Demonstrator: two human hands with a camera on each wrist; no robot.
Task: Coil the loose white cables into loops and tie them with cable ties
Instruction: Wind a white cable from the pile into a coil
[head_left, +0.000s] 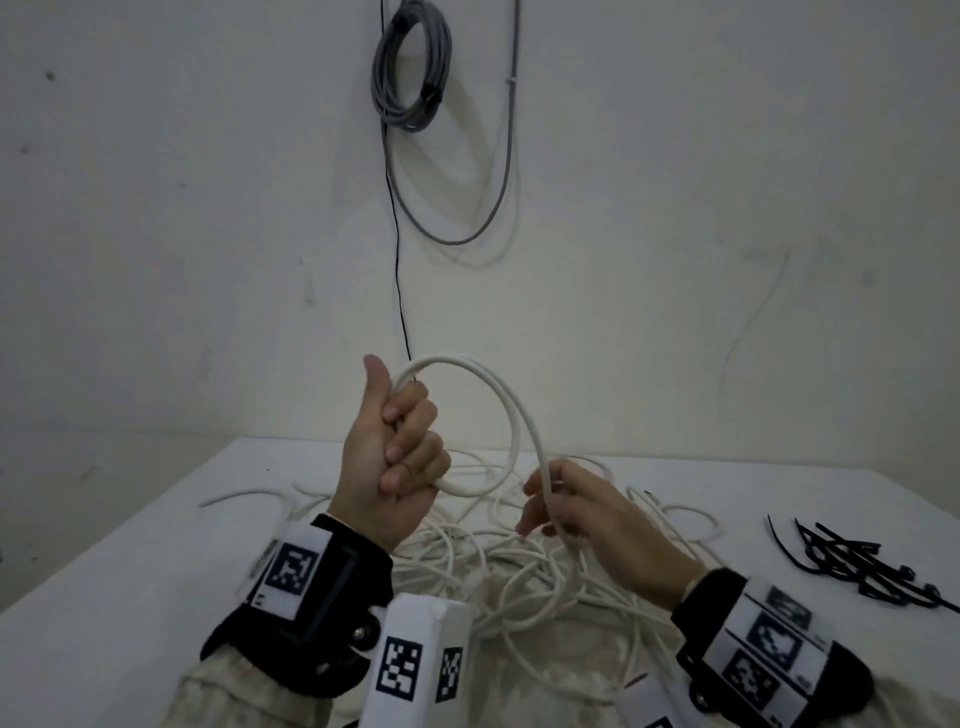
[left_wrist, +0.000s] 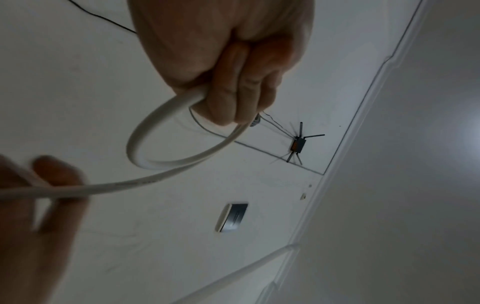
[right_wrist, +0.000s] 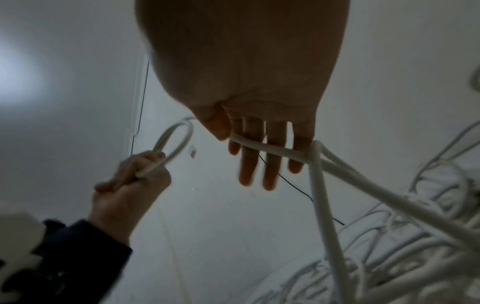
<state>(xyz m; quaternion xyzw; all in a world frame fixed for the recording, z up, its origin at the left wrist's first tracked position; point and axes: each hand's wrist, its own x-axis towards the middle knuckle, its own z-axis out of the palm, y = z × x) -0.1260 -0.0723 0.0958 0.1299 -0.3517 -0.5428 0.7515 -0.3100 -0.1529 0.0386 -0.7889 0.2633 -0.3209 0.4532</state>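
Observation:
My left hand is raised above the table in a fist, thumb up, gripping a white cable loop that arcs out to the right of it. The left wrist view shows the loop leaving the curled fingers. To the right and lower, my right hand has the same cable running across its straight fingers, the thumb beside it. From there the cable drops into a tangle of loose white cables on the table. A pile of black cable ties lies at the right.
The white table stands against a white wall. A coiled grey cable hangs on the wall above, with a thin black wire running down behind my left hand. Cable strands spread across the table's middle.

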